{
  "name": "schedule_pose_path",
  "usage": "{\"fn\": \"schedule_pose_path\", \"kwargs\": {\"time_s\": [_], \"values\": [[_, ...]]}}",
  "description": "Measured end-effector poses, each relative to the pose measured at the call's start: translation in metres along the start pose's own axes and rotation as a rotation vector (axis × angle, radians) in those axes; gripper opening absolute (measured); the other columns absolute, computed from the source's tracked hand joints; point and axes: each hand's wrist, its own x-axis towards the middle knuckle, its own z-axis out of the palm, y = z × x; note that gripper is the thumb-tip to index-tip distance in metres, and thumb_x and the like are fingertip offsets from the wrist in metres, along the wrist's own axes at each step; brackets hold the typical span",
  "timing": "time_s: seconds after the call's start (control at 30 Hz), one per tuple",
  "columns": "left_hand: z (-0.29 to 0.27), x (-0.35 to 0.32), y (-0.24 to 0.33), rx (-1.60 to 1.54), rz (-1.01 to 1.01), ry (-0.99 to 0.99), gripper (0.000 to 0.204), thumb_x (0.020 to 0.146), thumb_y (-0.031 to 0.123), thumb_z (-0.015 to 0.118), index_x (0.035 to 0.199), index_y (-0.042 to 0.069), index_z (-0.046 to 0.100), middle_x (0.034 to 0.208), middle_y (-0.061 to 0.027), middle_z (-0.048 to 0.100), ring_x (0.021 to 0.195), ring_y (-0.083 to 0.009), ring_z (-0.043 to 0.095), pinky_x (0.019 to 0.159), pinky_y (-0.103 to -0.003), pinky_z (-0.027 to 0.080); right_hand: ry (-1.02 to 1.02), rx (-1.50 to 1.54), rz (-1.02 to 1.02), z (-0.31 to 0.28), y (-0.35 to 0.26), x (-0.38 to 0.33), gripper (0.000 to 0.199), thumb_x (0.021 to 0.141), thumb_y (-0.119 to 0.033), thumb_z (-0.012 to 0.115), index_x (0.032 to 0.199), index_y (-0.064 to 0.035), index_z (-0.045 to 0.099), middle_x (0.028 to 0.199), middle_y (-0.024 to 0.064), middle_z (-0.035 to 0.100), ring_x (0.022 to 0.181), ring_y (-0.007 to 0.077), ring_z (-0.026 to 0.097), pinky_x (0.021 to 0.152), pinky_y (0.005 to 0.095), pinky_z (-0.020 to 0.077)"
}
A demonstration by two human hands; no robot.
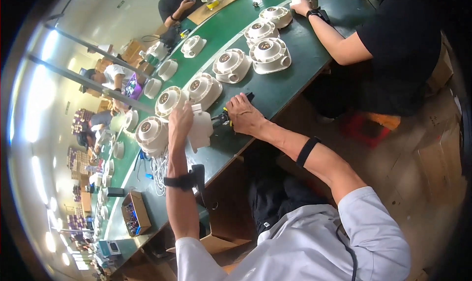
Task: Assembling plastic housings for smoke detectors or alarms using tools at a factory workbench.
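My left hand (181,120) is closed round the edge of a white plastic motor housing (200,129), which stands tilted on its side just above the green table. My right hand (245,115) is wrapped round a black and yellow hand tool (222,119); its exact kind is partly hidden by my fingers. The tool's front end reaches the right side of the housing. Close beyond my hands sit other round white housings (203,88), with another housing (150,132) left of my left wrist.
White cable (158,170) lies coiled left of my forearm, near a cardboard box (135,213) of small parts. A green conveyor belt (212,38) runs behind the housings. At the right, a co-worker in black (393,45) handles a housing (304,1). Others work across the line.
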Motion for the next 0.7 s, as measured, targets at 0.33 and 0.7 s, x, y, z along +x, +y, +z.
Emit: {"fn": "schedule_pose_path", "kwargs": {"time_s": [0.33,0.7], "values": [[0.024,-0.045,-0.042,-0.551,0.024,0.302,0.069,0.095,0.052,0.036,0.07,-0.009,0.057,0.059,-0.0152,0.054,0.06,-0.0229,0.049,0.063,-0.04,0.04,-0.012,0.073,0.067,-0.013,-0.011,0.002,0.046,0.071,-0.013,0.062,0.109,0.0077,0.047,0.109,0.0232,0.048,0.112,0.0373,0.042,0.107,0.0519,0.0267],[0.013,-0.045,-0.03,-0.174,-0.049,0.255,0.069,0.096,0.046,0.03,0.08,-0.012,0.064,0.081,-0.033,0.062,0.084,-0.0466,0.06,0.083,-0.05,0.042,-0.257,0.266,-0.048,-0.02,0.001,0.007,0.048,0.068,-0.01,0.063,0.109,0.0083,0.047,0.11,0.0243,0.05,0.113,0.0381,0.044,0.106,0.0514,0.0275]]}}
